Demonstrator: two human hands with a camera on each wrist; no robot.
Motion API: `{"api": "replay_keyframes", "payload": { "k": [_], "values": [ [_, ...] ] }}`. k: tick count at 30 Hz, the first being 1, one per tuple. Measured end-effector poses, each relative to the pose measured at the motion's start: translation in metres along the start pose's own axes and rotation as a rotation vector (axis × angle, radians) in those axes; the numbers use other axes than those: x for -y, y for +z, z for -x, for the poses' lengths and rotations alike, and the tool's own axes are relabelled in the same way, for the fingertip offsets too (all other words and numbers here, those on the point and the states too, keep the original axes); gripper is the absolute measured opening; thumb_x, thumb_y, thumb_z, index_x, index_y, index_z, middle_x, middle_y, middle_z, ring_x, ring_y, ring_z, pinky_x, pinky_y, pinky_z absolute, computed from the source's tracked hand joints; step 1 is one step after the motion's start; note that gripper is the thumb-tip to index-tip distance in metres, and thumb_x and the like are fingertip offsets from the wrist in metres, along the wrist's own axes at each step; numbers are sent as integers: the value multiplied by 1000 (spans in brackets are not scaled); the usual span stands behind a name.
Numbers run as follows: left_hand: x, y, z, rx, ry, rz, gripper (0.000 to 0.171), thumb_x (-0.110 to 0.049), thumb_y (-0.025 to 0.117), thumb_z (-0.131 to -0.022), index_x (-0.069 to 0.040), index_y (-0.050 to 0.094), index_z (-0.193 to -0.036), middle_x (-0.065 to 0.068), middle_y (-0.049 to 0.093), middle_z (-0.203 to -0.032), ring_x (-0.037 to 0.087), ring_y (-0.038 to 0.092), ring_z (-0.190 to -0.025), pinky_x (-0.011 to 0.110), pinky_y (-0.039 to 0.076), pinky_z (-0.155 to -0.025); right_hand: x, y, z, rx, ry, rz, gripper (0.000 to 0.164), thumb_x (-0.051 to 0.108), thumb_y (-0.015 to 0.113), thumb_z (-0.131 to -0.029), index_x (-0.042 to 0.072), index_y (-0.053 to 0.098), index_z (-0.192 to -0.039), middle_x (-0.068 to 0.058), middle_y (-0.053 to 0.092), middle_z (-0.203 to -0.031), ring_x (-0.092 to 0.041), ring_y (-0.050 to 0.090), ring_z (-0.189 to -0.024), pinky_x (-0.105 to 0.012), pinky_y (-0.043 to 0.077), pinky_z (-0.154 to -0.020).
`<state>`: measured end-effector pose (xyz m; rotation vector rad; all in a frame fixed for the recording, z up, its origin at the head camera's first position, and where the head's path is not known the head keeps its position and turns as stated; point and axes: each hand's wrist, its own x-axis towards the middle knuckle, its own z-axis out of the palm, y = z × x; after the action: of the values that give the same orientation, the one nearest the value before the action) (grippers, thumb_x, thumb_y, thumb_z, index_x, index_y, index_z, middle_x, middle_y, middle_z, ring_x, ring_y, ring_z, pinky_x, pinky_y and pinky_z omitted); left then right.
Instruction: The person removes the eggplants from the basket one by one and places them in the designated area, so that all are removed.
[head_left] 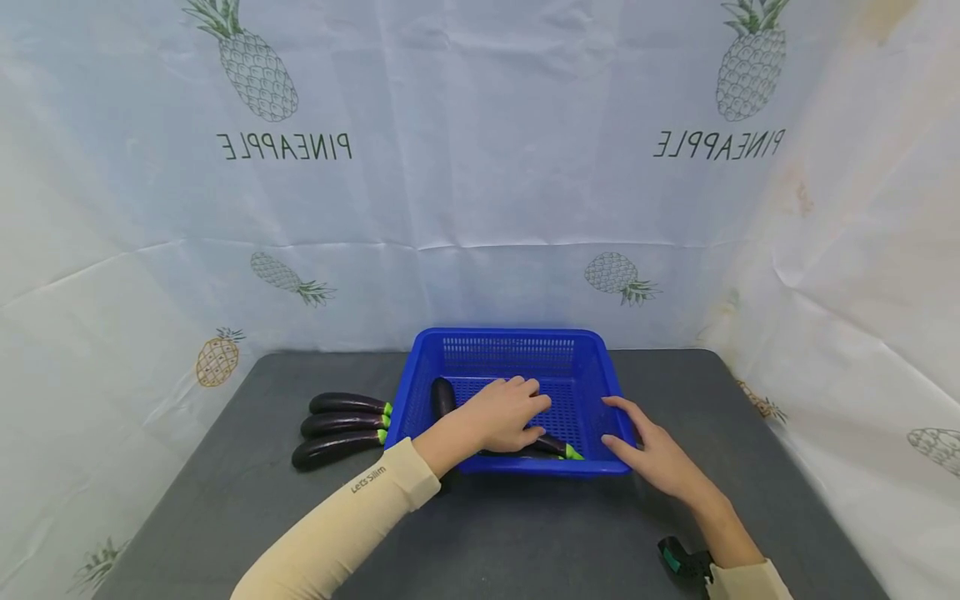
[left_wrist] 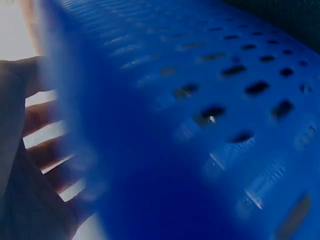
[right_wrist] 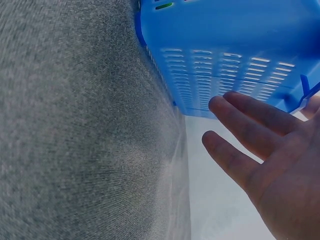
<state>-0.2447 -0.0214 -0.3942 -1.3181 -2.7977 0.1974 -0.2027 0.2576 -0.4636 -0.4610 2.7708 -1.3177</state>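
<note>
My left hand [head_left: 504, 414] reaches into a blue plastic basket [head_left: 510, 335], bent fingers hanging over eggplants near its front wall, with none seen in its grasp. One dark purple eggplant [head_left: 552, 444] with a green stem end shows just past the thumb. Another eggplant [head_left: 443, 397] lies by the left wall, partly hidden by my forearm. My right hand [head_left: 660, 458] rests at the basket's right rim, thumb and index fingertips over the edge. In the right wrist view, the other fingers [right_wrist: 250, 127] stretch out straight beside the outer wall.
Left of the basket, three eggplants [head_left: 343, 423] lie side by side on the dark grey table [head_left: 525, 542], stems toward the basket. A white curtain [head_left: 510, 183] with pineapple prints hangs behind and around the table. A black wrist device [head_left: 682, 560] sits at my right wrist.
</note>
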Motion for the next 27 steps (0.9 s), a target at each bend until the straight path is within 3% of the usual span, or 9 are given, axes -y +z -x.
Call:
{"api": "replay_keyframes", "payload": {
  "k": [13,20,27],
  "values": [
    [-12,18,-31,88,-107,125,36,-41,68,-97,-24,64,-128,-3,59,-115,16,57,-97,33,52,-82,2,-3,0,11,-7,-38,64,30,62,-102,12,33,-155,-32,36,-154,-50,57,-123,-58,54,-89],
    [-12,27,-36,165,-144,142,41,-41,72,-94,-27,65,-132,-2,59,-121,18,57,-108,37,51,-90,0,-1,0,18,-23,-30,64,30,61,-102,12,32,-156,-33,35,-155,-51,56,-123,-58,54,-88],
    [-12,39,-38,237,-181,142,31,-23,69,-95,-29,66,-125,-2,60,-122,20,57,-112,42,50,-93,0,-1,0,17,-8,-35,63,30,61,-102,13,33,-156,-32,36,-154,-49,57,-123,-58,54,-89]
  ]
}}
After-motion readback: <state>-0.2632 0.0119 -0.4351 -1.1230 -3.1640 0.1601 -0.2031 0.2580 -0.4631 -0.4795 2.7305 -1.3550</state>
